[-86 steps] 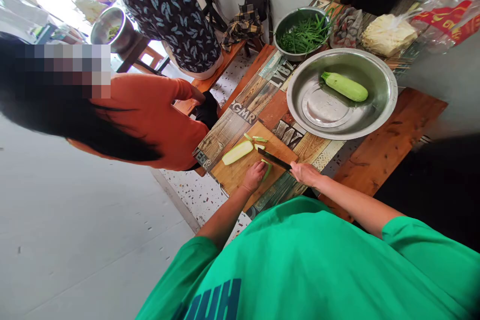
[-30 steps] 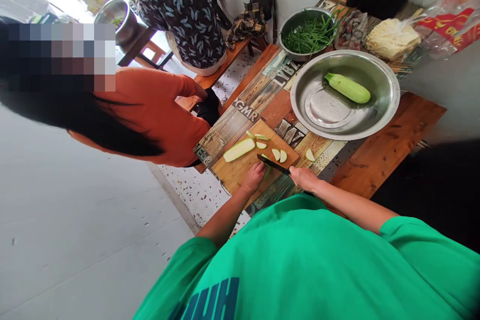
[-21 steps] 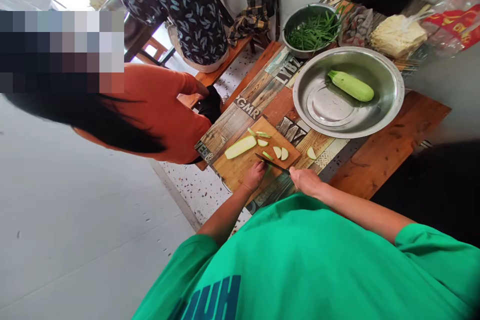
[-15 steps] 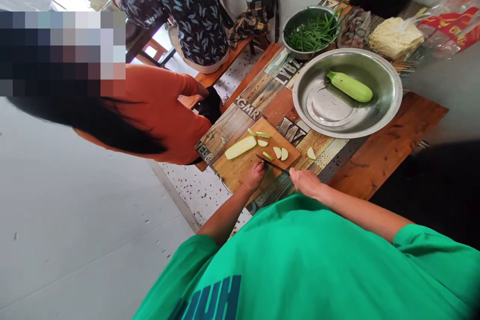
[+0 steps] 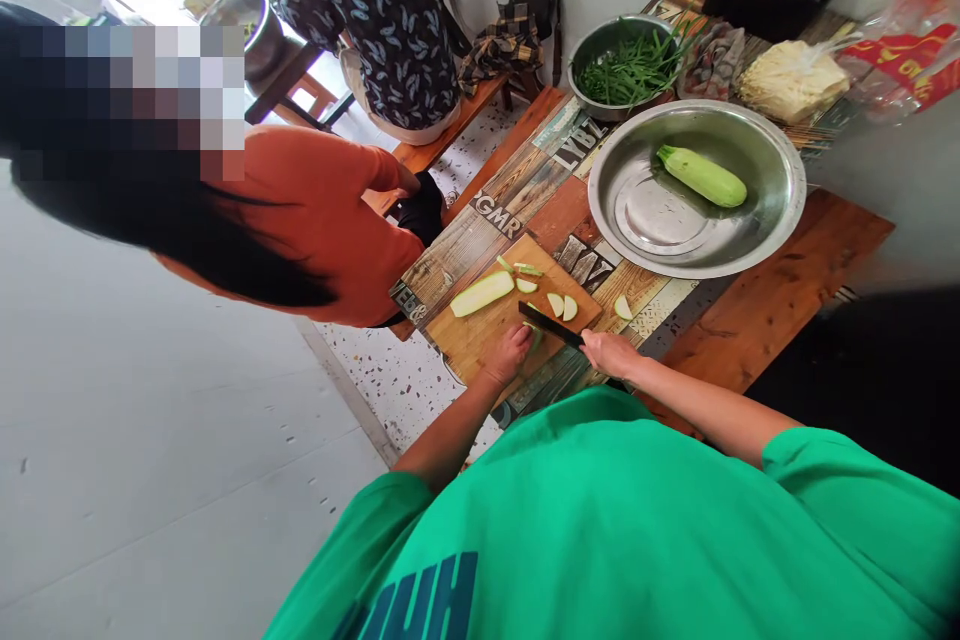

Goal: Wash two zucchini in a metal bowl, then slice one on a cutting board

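From here I see my right hand (image 5: 609,352) clenched around the handle of a dark-bladed kitchen knife (image 5: 551,324), whose blade lies across the near part of the rectangular wooden cutting board (image 5: 472,340). My left hand (image 5: 510,353) presses down on a short green zucchini piece (image 5: 535,335) just beside the blade, fingers curled over it and hiding most of it. Farther along the board lies 1 long pale zucchini half (image 5: 480,293), cut face up, with thin green trimmings (image 5: 525,270) near it. 2 pale half-moon slices (image 5: 562,306) sit at the board's far corner, and 1 more slice (image 5: 622,307) lies off the board on the patchwork wooden surface (image 5: 517,195). Beyond, a wide steel basin (image 5: 772,220) holds 1 whole light-green zucchini (image 5: 702,176), and a smaller steel bowl (image 5: 581,55) holds green stalks. A person in an orange top (image 5: 315,220) leans against the surface's left edge.
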A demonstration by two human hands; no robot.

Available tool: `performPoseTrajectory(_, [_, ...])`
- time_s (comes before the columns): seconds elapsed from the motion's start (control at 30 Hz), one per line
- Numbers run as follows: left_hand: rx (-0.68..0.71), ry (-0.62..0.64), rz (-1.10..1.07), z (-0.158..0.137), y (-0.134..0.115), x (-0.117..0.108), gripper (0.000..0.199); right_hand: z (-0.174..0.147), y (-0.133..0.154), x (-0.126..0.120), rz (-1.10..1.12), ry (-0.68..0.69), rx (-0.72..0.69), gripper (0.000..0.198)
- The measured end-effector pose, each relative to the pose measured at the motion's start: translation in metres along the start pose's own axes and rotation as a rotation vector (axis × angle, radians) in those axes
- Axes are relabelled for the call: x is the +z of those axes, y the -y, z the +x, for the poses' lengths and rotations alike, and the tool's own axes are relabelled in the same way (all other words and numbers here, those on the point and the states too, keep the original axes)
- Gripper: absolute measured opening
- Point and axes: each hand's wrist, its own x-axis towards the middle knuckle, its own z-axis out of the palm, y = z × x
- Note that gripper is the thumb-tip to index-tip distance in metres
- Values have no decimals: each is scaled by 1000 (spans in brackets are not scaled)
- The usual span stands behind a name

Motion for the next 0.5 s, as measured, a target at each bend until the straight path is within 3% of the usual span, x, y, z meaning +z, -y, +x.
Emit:
performPoseTrajectory(0.3, [10, 8, -31, -4, 1, 0, 45, -20, 18, -3, -32, -8, 7, 26])
performPoseTrajectory(0.5, [27, 11, -37, -3, 3, 0, 45, -23, 27, -2, -47, 10, 37, 31])
